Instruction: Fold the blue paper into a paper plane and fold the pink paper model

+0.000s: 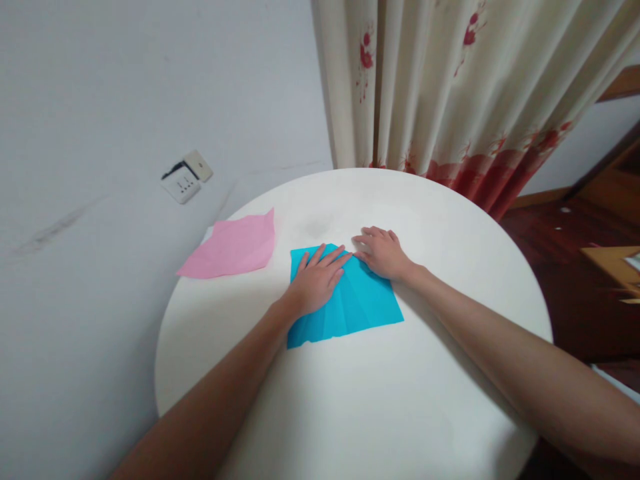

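A sheet of blue paper (357,300) with several crease lines fanning across it lies on the round white table (400,387). My left hand (317,280) rests flat on the left part of the sheet, fingers stretched and spread. At the sheet's upper right edge is my right hand (383,253), its fingers loosely bent and apart, the thumb touching the paper near my left fingertips. The hand covers part of that edge, so how the paper lies beneath it is hidden.
A pink sheet of paper (233,247) lies at the table's left edge, partly overhanging it. Behind are a pale wall with a socket (181,185) and a cream curtain (420,87) with red flowers. A wooden piece of furniture (613,267) stands at the right.
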`<state>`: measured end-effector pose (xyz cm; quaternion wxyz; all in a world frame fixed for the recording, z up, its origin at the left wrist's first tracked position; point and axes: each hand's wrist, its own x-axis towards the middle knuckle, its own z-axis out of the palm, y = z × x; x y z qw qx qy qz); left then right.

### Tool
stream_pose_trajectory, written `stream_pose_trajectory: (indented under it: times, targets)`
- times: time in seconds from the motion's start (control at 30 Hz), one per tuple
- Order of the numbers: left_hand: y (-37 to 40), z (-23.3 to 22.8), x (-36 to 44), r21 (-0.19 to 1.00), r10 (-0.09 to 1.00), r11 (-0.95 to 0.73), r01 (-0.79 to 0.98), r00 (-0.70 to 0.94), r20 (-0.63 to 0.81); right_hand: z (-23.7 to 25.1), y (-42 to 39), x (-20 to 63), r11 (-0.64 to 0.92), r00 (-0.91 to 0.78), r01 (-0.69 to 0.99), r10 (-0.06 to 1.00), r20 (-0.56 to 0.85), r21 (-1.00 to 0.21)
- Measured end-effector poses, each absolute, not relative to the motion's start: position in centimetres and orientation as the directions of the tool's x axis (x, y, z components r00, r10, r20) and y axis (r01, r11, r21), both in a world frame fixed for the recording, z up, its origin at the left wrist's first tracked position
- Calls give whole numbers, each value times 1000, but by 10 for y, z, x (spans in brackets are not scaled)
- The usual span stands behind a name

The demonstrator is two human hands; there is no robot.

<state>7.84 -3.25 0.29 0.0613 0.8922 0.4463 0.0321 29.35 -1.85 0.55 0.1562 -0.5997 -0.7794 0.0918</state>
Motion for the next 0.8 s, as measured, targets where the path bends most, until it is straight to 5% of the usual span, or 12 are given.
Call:
stream_pose_trajectory:
  times: [0.57,0.8]
  targets:
    - [-31,2,76,147,804,-589,795,595,3,25,-15,318,216,-271,926,951,-147,-310]
    - [-31,2,76,134,806,-587,798,592,2,24,-14,323,243,-299,911,946,-127,-333]
